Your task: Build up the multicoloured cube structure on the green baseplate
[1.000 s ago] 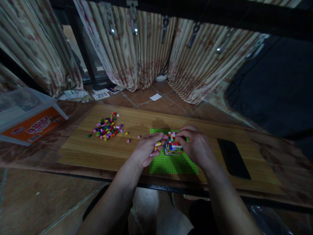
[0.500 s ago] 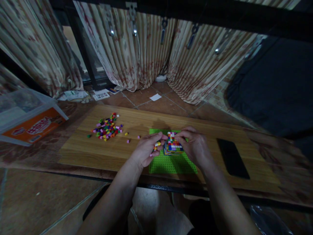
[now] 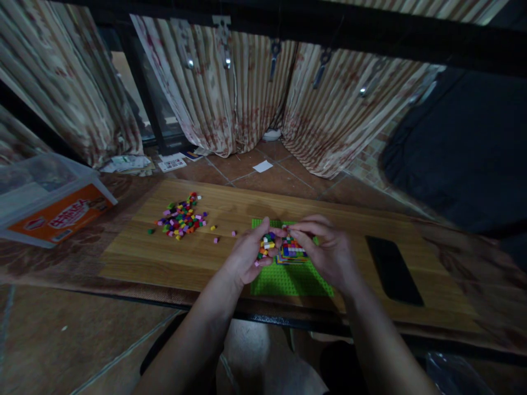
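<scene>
Fingertips draw together above a small build: since the earlier frame, the right hand (image 3: 329,249) has shifted slightly left, toward the left hand (image 3: 249,249), whose palm now shows more of its loose bricks (image 3: 267,244).

The brick stack (image 3: 294,252) stands on a green baseplate (image 3: 284,282) by the near edge of the wooden surface (image 3: 156,263), a little right of that edge's middle. It lies below the right fingertips and toward the near edge from them, and just right of the left palm. The right hand is the nearer, its fingers screening the stack's far part and right side. The stack's visible near face runs roughly along the near edge; with so much covered, its long axis cannot be told.

The left fingers curl in a loose cup around yellow, white, orange and pink pieces. The right fingers narrow to a pinch beside the left fingertips; whether a brick sits between them cannot be told.

A multicoloured pile (image 3: 183,219) spreads toward the far left corner, with a few strays between it and the left hand. A dark phone (image 3: 394,270) lies flat to the right, apart from the baseplate.
</scene>
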{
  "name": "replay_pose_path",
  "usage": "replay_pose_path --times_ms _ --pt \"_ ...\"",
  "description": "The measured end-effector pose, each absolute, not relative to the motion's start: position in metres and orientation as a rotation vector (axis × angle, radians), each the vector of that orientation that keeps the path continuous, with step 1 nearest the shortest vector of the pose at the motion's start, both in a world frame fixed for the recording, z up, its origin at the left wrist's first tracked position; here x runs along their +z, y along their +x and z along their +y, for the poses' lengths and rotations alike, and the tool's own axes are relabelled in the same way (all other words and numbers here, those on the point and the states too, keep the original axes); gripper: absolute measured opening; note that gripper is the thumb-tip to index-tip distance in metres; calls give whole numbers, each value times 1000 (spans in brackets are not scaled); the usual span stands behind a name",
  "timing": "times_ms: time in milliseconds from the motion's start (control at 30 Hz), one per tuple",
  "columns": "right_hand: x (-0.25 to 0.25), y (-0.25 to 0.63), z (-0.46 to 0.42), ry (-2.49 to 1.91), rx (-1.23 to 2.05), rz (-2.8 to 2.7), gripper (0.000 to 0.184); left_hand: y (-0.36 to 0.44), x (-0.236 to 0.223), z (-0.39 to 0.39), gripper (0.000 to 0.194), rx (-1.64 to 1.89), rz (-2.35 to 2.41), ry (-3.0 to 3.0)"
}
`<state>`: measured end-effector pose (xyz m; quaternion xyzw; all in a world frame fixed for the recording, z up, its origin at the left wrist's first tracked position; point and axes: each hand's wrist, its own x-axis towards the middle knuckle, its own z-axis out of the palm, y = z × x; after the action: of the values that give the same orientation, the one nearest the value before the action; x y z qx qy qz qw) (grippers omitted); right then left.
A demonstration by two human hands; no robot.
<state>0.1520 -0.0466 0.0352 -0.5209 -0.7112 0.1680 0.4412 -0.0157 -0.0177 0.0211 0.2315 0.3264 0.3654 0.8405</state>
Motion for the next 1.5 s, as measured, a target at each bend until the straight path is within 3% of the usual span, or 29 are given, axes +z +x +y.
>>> replay_pose_path --times_ms 333,1000,1200,1367,1500 --pt "48 118 -59 -1345 457 -2050 13 -12 22 -24 35 899 824 520" --pt "45 133 -50 -1342 440 -1824 13 -17 21 -22 36 794 691 682" --pt "38 137 -48 -1276 601 -1751 8 -18 24 -23 31 813 668 692" --pt "31 141 -47 -1227 882 -1543 18 -18 24 -24 24 812 680 685" --pt "32 142 -47 -1242 923 -1511 15 -18 25 -24 21 822 683 696"
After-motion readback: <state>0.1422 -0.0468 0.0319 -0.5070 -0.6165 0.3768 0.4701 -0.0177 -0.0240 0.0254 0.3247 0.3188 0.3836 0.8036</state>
